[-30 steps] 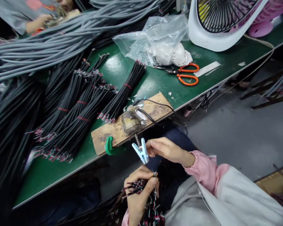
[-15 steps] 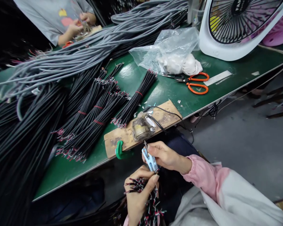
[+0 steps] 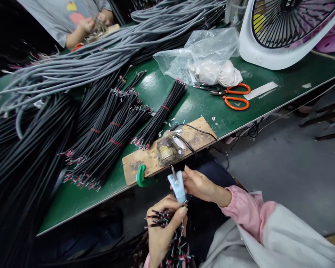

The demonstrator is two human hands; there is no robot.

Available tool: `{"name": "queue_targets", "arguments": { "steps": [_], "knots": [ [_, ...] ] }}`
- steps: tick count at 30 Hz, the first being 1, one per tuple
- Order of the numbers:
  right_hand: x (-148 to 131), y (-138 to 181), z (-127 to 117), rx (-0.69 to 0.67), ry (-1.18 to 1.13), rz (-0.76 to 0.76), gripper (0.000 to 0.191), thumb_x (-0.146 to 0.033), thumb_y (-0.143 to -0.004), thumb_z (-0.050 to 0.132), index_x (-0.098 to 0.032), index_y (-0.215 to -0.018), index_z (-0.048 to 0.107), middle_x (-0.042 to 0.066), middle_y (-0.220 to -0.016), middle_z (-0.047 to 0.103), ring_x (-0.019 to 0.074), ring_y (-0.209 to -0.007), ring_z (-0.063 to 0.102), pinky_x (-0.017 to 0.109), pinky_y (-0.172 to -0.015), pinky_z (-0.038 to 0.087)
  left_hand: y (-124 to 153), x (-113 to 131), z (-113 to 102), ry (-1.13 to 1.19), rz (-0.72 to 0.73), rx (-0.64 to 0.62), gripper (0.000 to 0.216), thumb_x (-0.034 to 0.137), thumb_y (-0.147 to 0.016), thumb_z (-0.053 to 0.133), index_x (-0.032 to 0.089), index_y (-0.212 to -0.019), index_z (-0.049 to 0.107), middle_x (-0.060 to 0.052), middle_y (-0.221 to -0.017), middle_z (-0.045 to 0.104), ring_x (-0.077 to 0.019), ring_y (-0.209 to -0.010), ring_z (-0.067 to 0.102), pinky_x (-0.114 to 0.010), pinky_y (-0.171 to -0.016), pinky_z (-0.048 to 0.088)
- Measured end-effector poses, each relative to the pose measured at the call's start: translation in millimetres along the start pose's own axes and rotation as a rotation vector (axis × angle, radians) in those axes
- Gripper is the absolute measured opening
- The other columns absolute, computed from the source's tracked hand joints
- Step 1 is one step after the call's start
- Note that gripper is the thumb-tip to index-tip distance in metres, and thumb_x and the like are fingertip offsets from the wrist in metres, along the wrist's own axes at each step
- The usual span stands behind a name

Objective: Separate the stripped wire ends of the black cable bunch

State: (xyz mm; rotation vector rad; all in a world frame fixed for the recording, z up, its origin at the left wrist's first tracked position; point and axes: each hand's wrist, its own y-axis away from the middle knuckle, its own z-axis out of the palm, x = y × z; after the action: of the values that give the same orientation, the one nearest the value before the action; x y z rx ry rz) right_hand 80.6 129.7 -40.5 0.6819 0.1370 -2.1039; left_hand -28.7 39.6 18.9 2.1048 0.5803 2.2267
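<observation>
My left hand (image 3: 163, 230) is closed around a bunch of black cables with red, white and green stripped wire ends (image 3: 176, 245), held low in front of the table edge. My right hand (image 3: 198, 184) pinches a light blue clothespin (image 3: 178, 186) just above the left hand's thumb. The pin's tip sits right below a soldering iron tip (image 3: 173, 172) that juts from a lumpy holder (image 3: 168, 150) on a wooden board (image 3: 145, 160). A green clamp (image 3: 141, 176) fixes the board to the green table (image 3: 80, 201).
Tied bundles of black cables (image 3: 108, 137) and long grey cables (image 3: 80, 67) cover the table's left. Orange-handled scissors (image 3: 231, 97), a plastic bag (image 3: 203, 56) and a white fan (image 3: 281, 33) lie at the right. Another person's hands (image 3: 92, 22) work at the far side.
My right hand has turned the blue clothespin upright and brought it down against the wire ends at my left thumb. The view has shifted slightly.
</observation>
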Motion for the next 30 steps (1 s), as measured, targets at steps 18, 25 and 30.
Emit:
{"name": "queue_targets", "arguments": {
  "steps": [18,25,30],
  "knots": [
    [-1.2,68.1,12.8,0.104,0.959,-0.508,0.013,-0.022,-0.085,0.06,-0.013,-0.078,0.065,0.003,-0.07,0.057,0.0118,-0.063,0.049,0.025,-0.058,0.039,35.5,-30.4,22.5,0.315,-0.128,0.1,0.025,0.027,-0.074,0.074,0.016,-0.062,0.056,0.007,-0.054,0.05,-0.004,-0.032,0.045,-0.015,-0.033,0.031],
    [1.9,77.6,8.9,0.069,0.955,-0.515,0.01,-0.016,-0.083,0.058,-0.012,-0.076,0.066,0.004,-0.068,0.059,0.0118,-0.06,0.051,0.024,-0.056,0.041,46.7,-37.2,14.3,0.405,-0.179,0.022,0.026,0.036,-0.082,0.067,0.016,-0.068,0.059,0.005,-0.042,0.053,-0.0037,-0.032,0.043,-0.014,-0.037,0.032],
    [4.7,78.0,7.6,0.158,0.923,-0.492,0.013,-0.019,-0.084,0.059,-0.012,-0.077,0.067,0.004,-0.07,0.06,0.0115,-0.062,0.051,0.024,-0.058,0.041,42.6,-42.4,15.7,0.462,-0.238,-0.022,0.032,0.039,-0.077,0.071,0.015,-0.062,0.058,0.004,-0.045,0.053,-0.0048,-0.032,0.044,-0.015,-0.034,0.032]
  ]
}}
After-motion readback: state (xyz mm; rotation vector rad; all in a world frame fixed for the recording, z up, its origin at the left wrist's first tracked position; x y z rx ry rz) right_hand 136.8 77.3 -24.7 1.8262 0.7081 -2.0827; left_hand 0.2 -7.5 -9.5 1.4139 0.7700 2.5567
